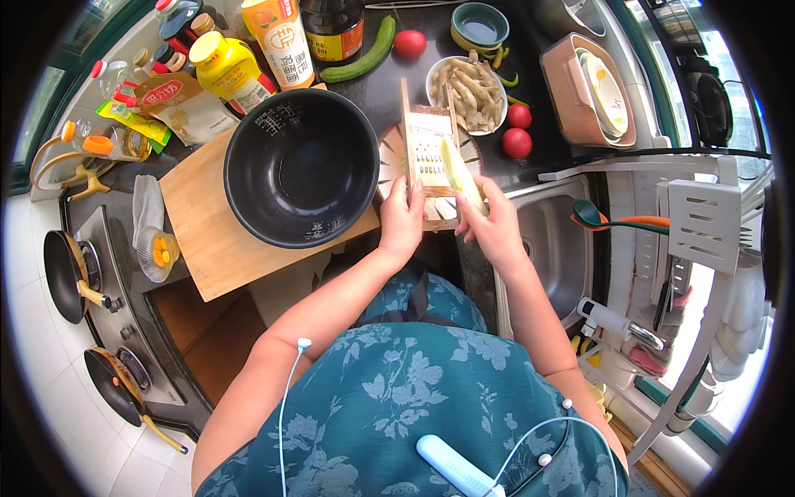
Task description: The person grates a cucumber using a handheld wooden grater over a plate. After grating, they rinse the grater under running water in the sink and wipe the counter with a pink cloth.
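My left hand (402, 218) grips the near end of a wooden-framed grater (428, 132), which lies tilted over a patterned plate (473, 155). In my right hand (494, 225) is a long, pale green peeled vegetable (461, 174), its far end against the grater's metal face. Left of the grater, a large black pot insert (302, 168) with measuring marks stands on a wooden board (217, 248). Just beyond the plate, a white bowl (436, 102) holds chicken feet (469, 90). Any shreds under the grater are hidden.
Tomatoes (517, 143) and green chillies lie right of the bowl; a cucumber (366, 61) lies behind. Bottles and seasoning packets (192, 109) crowd the back left. A glass bowl of egg yolks (158, 255) stands near the stove (124, 310). The sink (553, 248) is at right.
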Demonstrator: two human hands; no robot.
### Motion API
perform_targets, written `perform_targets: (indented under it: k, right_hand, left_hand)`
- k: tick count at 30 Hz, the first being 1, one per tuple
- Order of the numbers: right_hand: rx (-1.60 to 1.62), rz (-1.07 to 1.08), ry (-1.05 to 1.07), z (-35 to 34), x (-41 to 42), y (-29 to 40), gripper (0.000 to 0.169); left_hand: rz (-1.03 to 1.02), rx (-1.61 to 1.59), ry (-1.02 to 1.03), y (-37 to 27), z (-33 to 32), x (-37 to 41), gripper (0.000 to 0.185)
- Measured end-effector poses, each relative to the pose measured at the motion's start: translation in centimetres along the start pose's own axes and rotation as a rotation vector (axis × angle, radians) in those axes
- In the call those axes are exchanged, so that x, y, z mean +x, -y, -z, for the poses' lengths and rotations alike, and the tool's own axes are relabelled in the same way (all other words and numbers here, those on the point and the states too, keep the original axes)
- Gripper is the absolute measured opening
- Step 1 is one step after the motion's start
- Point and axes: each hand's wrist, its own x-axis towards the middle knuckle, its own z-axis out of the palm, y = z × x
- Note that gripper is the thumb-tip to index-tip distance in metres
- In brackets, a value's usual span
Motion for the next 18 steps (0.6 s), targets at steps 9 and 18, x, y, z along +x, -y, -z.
perform_targets:
  k: [9, 18]
  right_hand:
    - [-0.766, 0.329, -0.121, -2.3, 0.5, -2.8, 0.055]
    - [-0.979, 0.468, -0.19, -1.2, 1.8, -1.1, 0.056]
  left_hand:
    - [0.017, -0.06, -0.034, -0.4, -0.2, 0.4, 0.024]
    - [0.09, 0.011, -0.064, -1.8, -0.1, -0.1, 0.027]
